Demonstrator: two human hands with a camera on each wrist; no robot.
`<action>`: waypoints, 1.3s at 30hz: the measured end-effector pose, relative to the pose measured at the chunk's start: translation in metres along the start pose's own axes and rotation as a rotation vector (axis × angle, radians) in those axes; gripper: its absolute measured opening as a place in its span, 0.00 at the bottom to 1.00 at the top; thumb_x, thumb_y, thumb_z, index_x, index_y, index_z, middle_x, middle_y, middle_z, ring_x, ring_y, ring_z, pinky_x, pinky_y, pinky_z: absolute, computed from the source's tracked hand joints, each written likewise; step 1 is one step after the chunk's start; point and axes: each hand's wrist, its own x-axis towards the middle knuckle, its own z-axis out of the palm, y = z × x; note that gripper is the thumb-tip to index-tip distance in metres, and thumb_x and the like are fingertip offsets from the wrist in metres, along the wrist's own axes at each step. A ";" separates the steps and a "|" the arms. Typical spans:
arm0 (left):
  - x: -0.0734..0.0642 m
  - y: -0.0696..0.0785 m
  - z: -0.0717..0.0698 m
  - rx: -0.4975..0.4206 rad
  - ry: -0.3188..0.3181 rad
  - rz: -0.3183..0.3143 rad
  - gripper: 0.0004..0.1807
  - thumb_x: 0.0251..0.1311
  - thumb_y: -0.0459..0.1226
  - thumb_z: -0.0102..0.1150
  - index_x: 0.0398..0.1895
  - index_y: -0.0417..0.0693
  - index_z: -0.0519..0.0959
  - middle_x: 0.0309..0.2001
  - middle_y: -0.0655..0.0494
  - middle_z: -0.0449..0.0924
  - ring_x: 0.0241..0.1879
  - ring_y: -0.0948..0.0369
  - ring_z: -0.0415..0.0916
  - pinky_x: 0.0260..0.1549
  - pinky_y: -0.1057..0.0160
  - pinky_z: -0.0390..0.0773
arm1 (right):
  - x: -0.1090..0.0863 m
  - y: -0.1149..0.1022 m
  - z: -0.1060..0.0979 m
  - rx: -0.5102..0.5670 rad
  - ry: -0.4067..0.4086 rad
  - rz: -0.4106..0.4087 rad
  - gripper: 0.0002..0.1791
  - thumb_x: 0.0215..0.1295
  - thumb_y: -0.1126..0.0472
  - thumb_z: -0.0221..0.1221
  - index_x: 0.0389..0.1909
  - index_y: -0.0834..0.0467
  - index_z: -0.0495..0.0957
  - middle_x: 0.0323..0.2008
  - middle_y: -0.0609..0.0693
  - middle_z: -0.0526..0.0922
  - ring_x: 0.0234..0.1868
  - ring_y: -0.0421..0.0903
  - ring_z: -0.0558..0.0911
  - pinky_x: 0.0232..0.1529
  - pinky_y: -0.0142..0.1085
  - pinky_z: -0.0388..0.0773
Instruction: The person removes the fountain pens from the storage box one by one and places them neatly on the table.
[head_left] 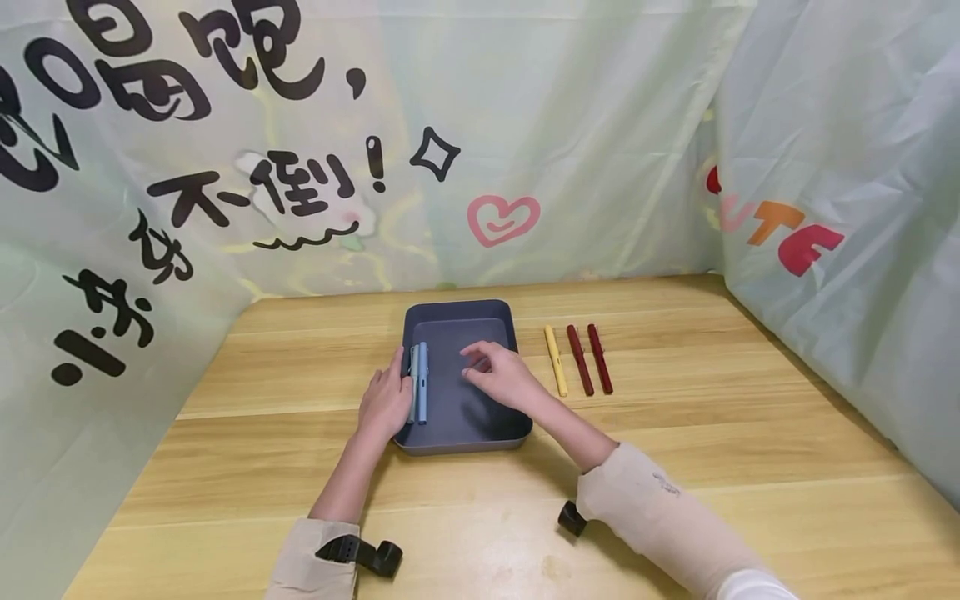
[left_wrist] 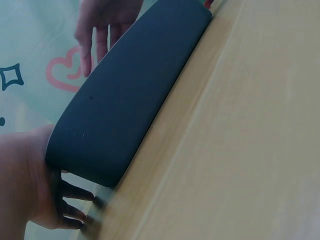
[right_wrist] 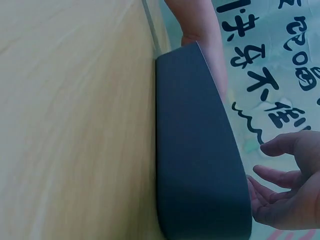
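Note:
A dark grey-blue tray lies on the table. Inside it, along the left wall, a light blue pen and a grey-green pen lie side by side. My left hand holds the tray's left wall, thumb on the inner side near the pens and fingers outside. In the left wrist view, those fingers reach down past the tray's outer side. Over the right half of the tray hovers my right hand, its fingers loosely bent with nothing between them. The right wrist view shows this hand above the rim.
Right of the tray, a yellow pen and two dark red pens, one nearer and one farther right, lie in a row on the wooden table. Printed cloth hangs behind and at both sides.

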 end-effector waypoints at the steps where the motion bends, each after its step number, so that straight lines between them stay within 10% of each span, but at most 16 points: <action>1: 0.000 0.000 0.000 0.002 -0.001 0.000 0.30 0.68 0.41 0.30 0.73 0.50 0.43 0.66 0.41 0.55 0.65 0.39 0.44 0.60 0.41 0.47 | 0.001 0.000 0.002 -0.005 -0.010 -0.007 0.16 0.60 0.62 0.59 0.49 0.60 0.76 0.38 0.51 0.77 0.38 0.46 0.76 0.37 0.37 0.74; 14: 0.000 -0.001 -0.001 0.056 -0.001 0.080 0.30 0.70 0.41 0.31 0.72 0.45 0.42 0.72 0.45 0.36 0.67 0.44 0.41 0.61 0.43 0.48 | 0.015 -0.013 0.030 -0.015 -0.096 -0.016 0.17 0.61 0.62 0.58 0.51 0.63 0.75 0.42 0.56 0.77 0.41 0.49 0.77 0.40 0.39 0.74; 39: 0.002 -0.001 -0.002 0.070 -0.016 0.125 0.29 0.70 0.39 0.32 0.72 0.42 0.44 0.72 0.49 0.40 0.67 0.49 0.44 0.61 0.47 0.51 | 0.025 -0.015 0.062 -0.167 -0.211 -0.019 0.16 0.60 0.64 0.58 0.50 0.60 0.77 0.36 0.53 0.77 0.39 0.47 0.74 0.36 0.36 0.72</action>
